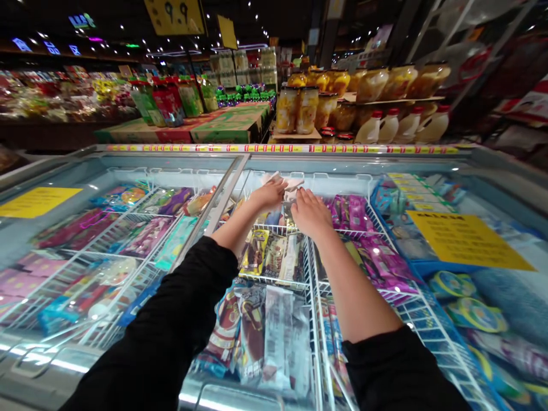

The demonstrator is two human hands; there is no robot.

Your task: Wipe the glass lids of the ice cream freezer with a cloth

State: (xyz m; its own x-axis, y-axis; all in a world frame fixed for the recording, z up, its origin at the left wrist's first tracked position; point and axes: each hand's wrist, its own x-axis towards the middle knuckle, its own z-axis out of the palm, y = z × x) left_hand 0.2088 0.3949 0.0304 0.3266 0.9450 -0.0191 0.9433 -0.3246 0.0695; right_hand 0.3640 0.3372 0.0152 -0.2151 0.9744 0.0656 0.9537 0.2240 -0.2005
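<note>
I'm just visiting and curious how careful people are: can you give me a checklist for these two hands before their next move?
1. Both hands visible: ok; left hand and right hand show near the freezer's far side.
2. Sleeves short of the hands: ok; the black sleeves end on the forearms.
3. Firm hold on the pale package: cannot tell; the fingers partly hide it.
4. Package print readable: not ok; too small and blurred.
5. Hands off the yellow packet: ok; it lies nearer the camera than both.
</note>
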